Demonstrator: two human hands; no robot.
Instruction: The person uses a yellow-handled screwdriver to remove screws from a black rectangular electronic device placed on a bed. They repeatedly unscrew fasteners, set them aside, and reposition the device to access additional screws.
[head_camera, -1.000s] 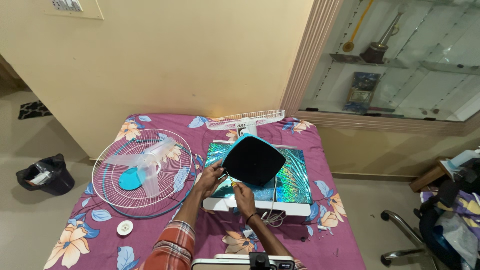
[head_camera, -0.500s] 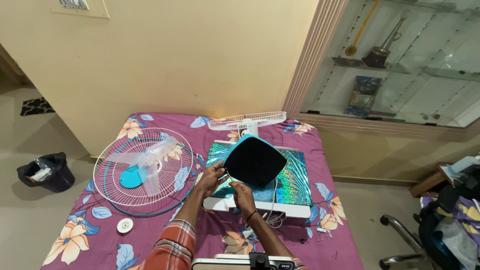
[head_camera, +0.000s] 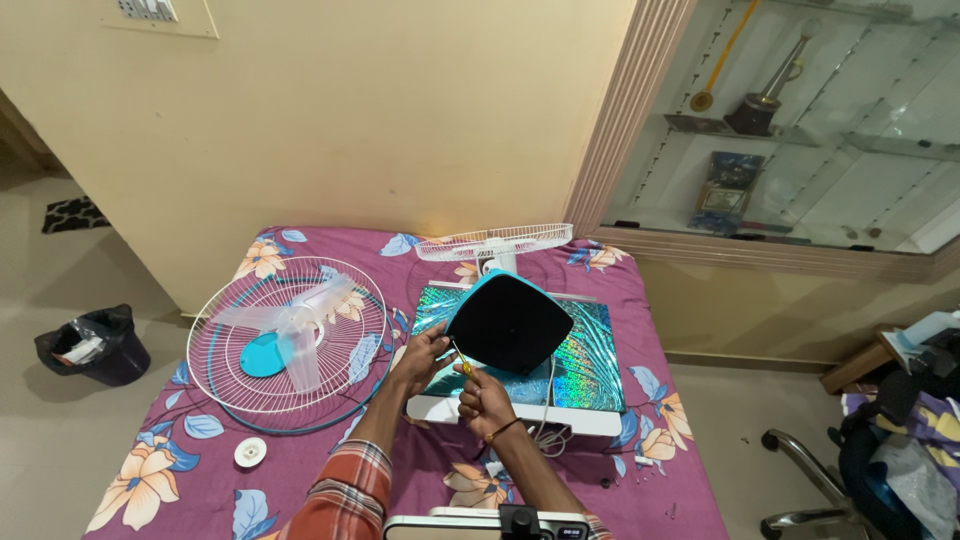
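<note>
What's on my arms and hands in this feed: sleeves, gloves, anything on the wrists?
No gloves: both hands are bare. The left hand comes out of a rolled orange-red plaid sleeve with pale lines. The right hand has a thin dark band at the wrist, forearm uncovered.

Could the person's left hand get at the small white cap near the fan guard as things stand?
Probably yes: the white cap lies uncovered on the bedspread, though the left hand is at the fan base.

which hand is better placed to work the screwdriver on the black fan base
Right. The right hand already grips the screwdriver, its tip at the black base's lower left edge. The left hand rests against that edge, steadying it.
</note>
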